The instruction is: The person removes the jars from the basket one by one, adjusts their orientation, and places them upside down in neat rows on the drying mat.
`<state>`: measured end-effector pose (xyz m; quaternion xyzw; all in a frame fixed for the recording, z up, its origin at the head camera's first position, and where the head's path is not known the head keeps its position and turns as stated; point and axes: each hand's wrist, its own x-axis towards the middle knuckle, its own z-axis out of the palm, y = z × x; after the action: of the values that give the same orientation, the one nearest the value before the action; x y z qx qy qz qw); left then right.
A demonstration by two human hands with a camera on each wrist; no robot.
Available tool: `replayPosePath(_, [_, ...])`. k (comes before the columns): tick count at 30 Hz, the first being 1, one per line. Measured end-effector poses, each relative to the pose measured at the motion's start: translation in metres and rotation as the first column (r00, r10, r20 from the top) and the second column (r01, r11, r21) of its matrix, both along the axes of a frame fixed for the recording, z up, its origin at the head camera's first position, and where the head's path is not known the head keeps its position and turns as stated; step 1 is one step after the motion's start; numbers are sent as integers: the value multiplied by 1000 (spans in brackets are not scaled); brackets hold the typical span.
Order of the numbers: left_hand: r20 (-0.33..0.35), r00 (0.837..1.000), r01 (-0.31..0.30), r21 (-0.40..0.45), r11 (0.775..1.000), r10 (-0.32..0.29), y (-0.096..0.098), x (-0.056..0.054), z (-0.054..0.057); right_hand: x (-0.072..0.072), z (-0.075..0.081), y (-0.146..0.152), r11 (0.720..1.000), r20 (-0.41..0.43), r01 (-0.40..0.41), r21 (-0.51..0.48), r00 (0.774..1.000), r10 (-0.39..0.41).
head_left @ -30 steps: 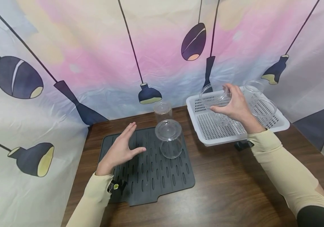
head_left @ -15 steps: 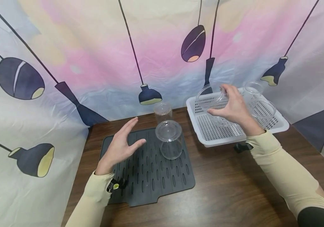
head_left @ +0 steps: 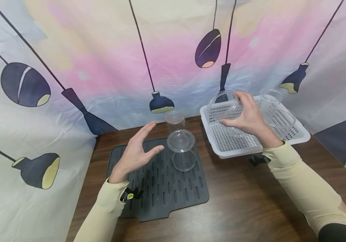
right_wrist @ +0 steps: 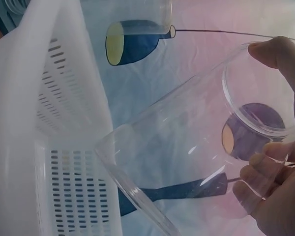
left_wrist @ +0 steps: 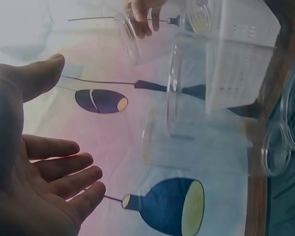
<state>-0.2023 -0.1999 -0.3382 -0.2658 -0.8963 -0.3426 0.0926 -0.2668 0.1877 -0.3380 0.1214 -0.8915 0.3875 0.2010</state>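
Op: How far along am I?

Eng: Partway, I'd judge. Your clear cups are split: front cup [head_left: 182, 148] stands on the dark mat [head_left: 160, 201], back cup [head_left: 175, 122] is behind it near the mat's far edge, and there's at least one basket cup [head_left: 272, 104] toward your right end of the white basket [head_left: 239, 153]. Outlines overlap there, can't tell if it's one or two.

Op: What's left?

Eng: The held cup [right_wrist: 172, 132], first. You have it at the basket's left part and haven't let go. Looks tilted in the right wrist view. Can't tell if its lower end touches the basket or hangs just above. Front cup and back cup have neither of your hands on them. Mat and basket both sit on the wood desk [head_left: 236, 201].

Op: Right hand?

Eng: Your right hand [head_left: 246, 116] is curled round the upper end of the held cup, thumb on one side, fingers on the other, spread about to the cup's width.

Op: And left?

Eng: Your left hand [head_left: 138, 153] is empty. Fingers straight, thumb spread wide. It hangs over the mat near the front cup, apart from it.
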Motion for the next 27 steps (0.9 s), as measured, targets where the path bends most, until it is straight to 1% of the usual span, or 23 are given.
replayPosePath(3, [-1,1000,-5,8,1000,5,7,-2,3,2,2,-3,1000,-20,-16,8,1000,16])
replayPosePath(8, [1,1000,-20,34,999,20,19,-5,10,5,7,-10,997,-104,-59,40,993,62])
replayPosePath(11, [12,1000,-25,55,998,24,26,-7,13,6,10,-16,995,-137,-70,64,987,78])
replayPosePath(16, [21,1000,-13,91,996,11,35,-10,16,11,16,-25,991,-158,-89,99,982,104])
replayPosePath(21, [9,1000,4,120,993,-6,41,-14,18,17,20,-34,984,-172,-127,124,974,147])
replayPosePath(27, [-15,1000,21,136,990,-19,49,-17,20,22,21,-43,981,-167,-138,135,973,160])
